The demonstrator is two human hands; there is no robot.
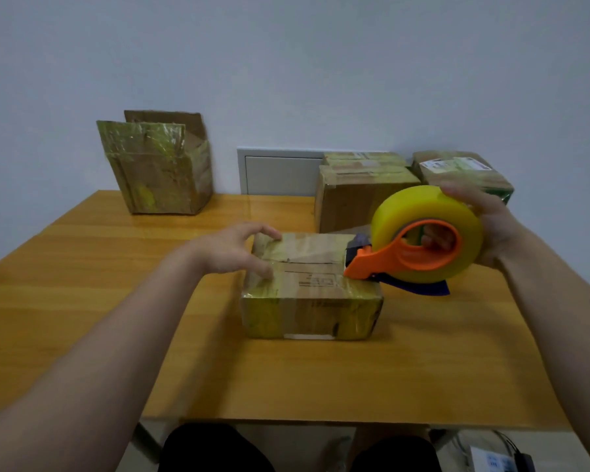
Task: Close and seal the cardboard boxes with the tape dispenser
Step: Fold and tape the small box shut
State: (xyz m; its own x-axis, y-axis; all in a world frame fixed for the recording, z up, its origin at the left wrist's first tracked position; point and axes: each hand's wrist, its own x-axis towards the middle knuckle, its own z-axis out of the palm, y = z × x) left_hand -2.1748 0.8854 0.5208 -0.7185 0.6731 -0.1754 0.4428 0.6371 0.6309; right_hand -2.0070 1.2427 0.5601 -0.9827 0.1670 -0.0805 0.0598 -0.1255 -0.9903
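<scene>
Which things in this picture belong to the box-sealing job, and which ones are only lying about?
Job: middle box under the left hand; tape dispenser gripped by the right hand; open box at back left; taped boxes at back right.
Lying about: white wall panel; small items on the floor at lower right.

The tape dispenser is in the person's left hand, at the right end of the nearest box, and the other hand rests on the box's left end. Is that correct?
Not quite. The head view shows the tape dispenser in the right hand, not the left. It is at the right end of the nearest box, and the left hand rests on the box's left end.
</scene>
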